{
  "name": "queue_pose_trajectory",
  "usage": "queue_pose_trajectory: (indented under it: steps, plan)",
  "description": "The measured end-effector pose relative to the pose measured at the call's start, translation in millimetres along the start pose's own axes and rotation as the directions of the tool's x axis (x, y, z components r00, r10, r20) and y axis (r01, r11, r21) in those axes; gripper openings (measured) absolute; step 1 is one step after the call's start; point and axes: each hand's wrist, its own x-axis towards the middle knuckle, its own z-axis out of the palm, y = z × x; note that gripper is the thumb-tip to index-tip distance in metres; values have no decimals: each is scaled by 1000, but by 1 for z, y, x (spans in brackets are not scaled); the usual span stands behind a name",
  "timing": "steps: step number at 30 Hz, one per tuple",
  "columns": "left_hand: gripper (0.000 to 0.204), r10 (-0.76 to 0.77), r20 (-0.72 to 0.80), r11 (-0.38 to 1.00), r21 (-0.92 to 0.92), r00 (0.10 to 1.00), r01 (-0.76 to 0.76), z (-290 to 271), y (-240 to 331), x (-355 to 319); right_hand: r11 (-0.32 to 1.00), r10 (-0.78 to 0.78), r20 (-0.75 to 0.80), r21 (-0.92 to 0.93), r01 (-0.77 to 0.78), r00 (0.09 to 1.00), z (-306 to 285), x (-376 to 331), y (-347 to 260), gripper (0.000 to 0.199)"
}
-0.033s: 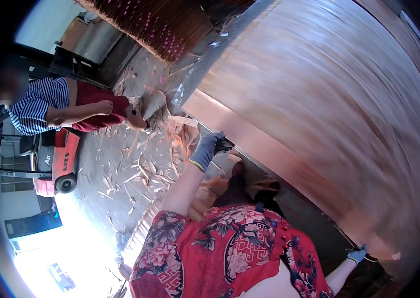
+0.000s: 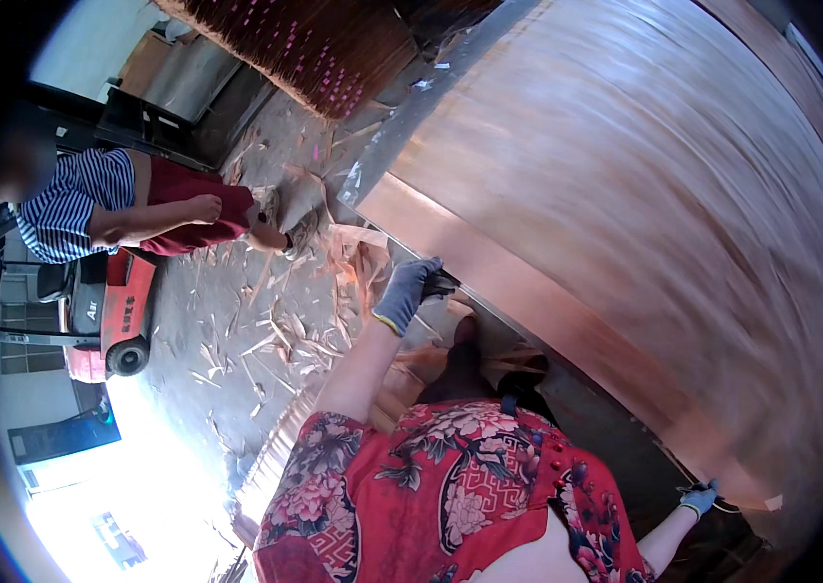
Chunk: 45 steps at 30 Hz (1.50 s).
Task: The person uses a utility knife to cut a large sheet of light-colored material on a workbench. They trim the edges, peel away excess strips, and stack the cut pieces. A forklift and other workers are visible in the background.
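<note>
A large, thin wood veneer sheet (image 2: 615, 185), pale and rippled, lies across a wide table (image 2: 409, 109). Along its near side runs a smoother orange-brown veneer strip (image 2: 518, 282); whether it is a separate sheet I cannot tell. My left hand (image 2: 405, 295), in a grey glove with a yellow cuff, is closed at the near edge, its fingers curled over the veneer's border. Far to the right, my gloved right hand (image 2: 699, 498) is closed at the same edge near the sheet's corner. A thin pale loop shows beside it.
A person (image 2: 178, 209) in a striped top and dark red shorts stands at the left. Behind them is a red forklift (image 2: 127, 309). Veneer scraps (image 2: 285, 340) litter the floor. A tall veneer stack (image 2: 324, 53) with pink marks stands at the back.
</note>
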Motion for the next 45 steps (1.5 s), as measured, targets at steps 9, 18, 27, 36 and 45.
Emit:
queue_pose_trajectory:
  steps: [9,18,27,36,45]
  plan:
    - [25,261,265,902,276,928,-333,-36,-2,31,920,132,277,-392,-13,952,16,-74,-5,51]
    - [18,-24,-15,992,125,1000,26,-3,22,19,937,-166,-201,-337,91,965,53,-86,-11,20]
    - [19,-45,55,979,202,997,33,3,24,18,847,-247,-218,-521,101,944,49,-99,-15,27]
    - [21,161,16,956,248,987,-160,5,12,9,941,-55,245,-312,133,968,17,-97,0,48]
    - [22,184,-158,934,337,970,-122,20,12,-17,667,-583,-159,-655,357,797,42,-125,-24,50]
